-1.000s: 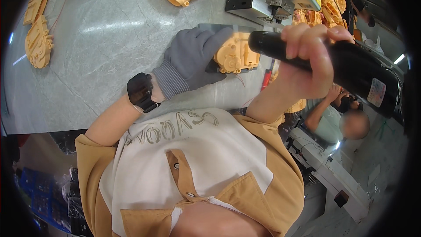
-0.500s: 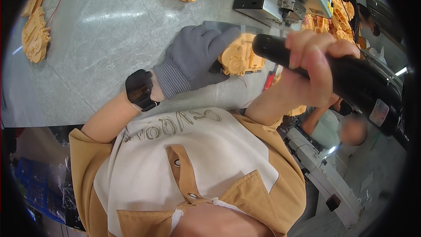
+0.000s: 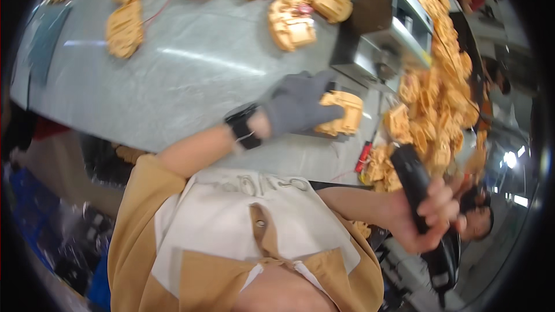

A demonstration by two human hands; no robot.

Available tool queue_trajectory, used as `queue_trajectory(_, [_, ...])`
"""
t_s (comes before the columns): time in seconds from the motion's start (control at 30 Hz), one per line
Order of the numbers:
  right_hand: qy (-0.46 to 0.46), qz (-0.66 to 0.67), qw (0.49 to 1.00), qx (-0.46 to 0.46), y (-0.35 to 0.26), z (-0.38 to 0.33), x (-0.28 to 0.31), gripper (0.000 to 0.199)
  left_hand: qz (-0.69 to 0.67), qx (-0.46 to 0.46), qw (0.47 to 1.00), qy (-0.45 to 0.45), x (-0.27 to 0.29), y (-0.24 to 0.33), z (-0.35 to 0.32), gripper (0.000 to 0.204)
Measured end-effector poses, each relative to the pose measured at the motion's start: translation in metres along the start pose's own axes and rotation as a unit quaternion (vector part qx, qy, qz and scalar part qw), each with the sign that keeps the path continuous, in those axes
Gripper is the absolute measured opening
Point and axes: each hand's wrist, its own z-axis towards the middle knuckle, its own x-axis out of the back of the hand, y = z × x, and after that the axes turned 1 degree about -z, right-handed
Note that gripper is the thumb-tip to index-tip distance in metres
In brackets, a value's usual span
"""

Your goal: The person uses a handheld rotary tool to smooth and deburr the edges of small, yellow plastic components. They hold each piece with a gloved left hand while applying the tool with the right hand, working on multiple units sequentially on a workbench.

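Observation:
My left hand (image 3: 298, 104), in a grey glove with a black watch at the wrist, has its fingers closed over the left side of a yellow-orange plastic housing (image 3: 350, 112). This housing lies on a dark flat plate (image 3: 354, 88) on the table. My bare right hand (image 3: 428, 219) is wrapped round a black electric screwdriver (image 3: 409, 169), held off the table's front right edge, apart from the housing. Its bit cannot be made out, and blur softens both hands.
A black and silver box-shaped machine (image 3: 370, 34) stands behind the plate. Several like housings (image 3: 292, 23) lie along the far side, and a big heap of them (image 3: 433, 104) fills the right. A red-handled tool (image 3: 363, 156) lies near the front edge. Other people (image 3: 477, 222) are at the right.
My right hand has drawn the screwdriver away from the housing, down and toward me. My left hand stays on the housing. The view has shifted, so more of the far table shows.

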Motion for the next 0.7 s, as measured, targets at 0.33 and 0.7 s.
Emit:
queue_trajectory(0.33, [0.043, 0.158, 0.972, -0.169, -0.01, -0.012, 0.045, 0.027, -0.394, 0.054, 0.799, 0.451, 0.074, -0.002, -0.144, 0.051])
queue_trajectory(0.7, [0.08, 0.145, 0.956, -0.241, 0.005, -0.035, 0.049, 0.027, 0.445, 0.085, 0.571, 0.685, 0.142, -0.084, -0.22, 0.061])
